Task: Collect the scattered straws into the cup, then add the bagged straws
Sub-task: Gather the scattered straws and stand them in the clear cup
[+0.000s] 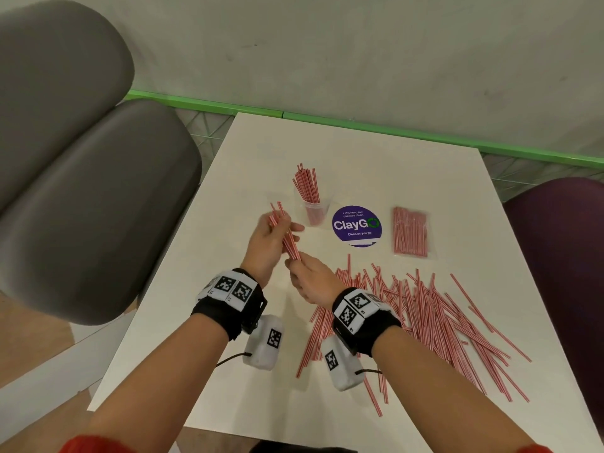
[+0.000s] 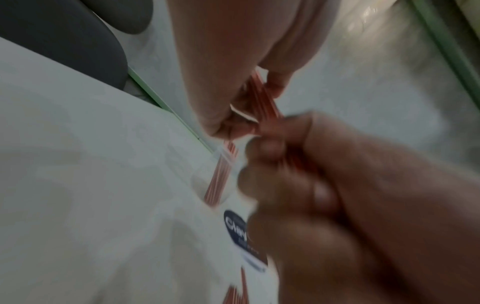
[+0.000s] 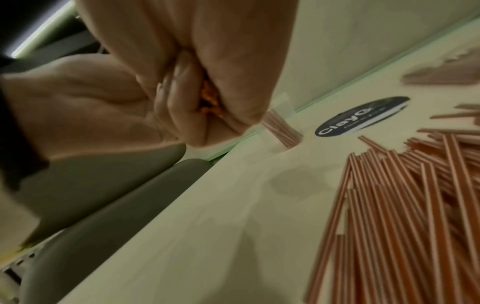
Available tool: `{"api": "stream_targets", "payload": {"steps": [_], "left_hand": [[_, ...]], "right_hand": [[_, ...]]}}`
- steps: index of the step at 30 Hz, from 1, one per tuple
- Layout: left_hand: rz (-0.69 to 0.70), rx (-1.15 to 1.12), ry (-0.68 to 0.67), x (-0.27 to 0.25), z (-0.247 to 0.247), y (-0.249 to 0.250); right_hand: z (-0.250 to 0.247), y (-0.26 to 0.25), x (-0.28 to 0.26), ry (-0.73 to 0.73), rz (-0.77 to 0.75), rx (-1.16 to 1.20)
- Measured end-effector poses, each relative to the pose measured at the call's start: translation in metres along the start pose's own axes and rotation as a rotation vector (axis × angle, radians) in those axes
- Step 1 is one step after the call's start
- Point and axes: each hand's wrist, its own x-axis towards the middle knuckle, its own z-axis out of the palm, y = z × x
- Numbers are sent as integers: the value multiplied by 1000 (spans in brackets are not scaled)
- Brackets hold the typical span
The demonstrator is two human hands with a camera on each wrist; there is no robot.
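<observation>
Straws (image 1: 287, 235), a red-striped bundle, held above the table (image 1: 228, 289): left hand (image 1: 271, 238) fingers curled round its middle, right hand (image 1: 310, 279) fingers pinching its near end. Cup (image 1: 314, 210) stands part-filled beyond.

Both hands (image 1: 287, 253) grip a straw bundle (image 1: 285, 231) beside the cup (image 1: 314, 209).

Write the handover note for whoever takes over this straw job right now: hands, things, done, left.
Left hand and right hand together grip one small bundle of red-and-white striped straws, held above the white table, just left of the cup.
Clear plastic cup stands upright and already holds a bunch of straws.
Large scattered pile of striped straws lies on the table, right of the hands.
Sealed clear bag of straws lies flat, right of the round purple sticker, untouched.
Left: drop this bundle in, gather the pile, then add the bagged straws.
</observation>
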Motion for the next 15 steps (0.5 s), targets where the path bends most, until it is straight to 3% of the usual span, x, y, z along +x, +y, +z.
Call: {"api": "stream_targets", "payload": {"steps": [2, 6, 11, 15], "left_hand": [[97, 40, 73, 9, -4, 7], [241, 271, 34, 13, -6, 5], [238, 385, 67, 19, -8, 0], [265, 552, 34, 29, -15, 5]], "right_hand": [[0, 5, 1, 9, -7, -78], [1, -1, 2, 28, -4, -44], [-3, -13, 8, 51, 33, 92], [-7, -22, 19, 73, 0, -28]]}}
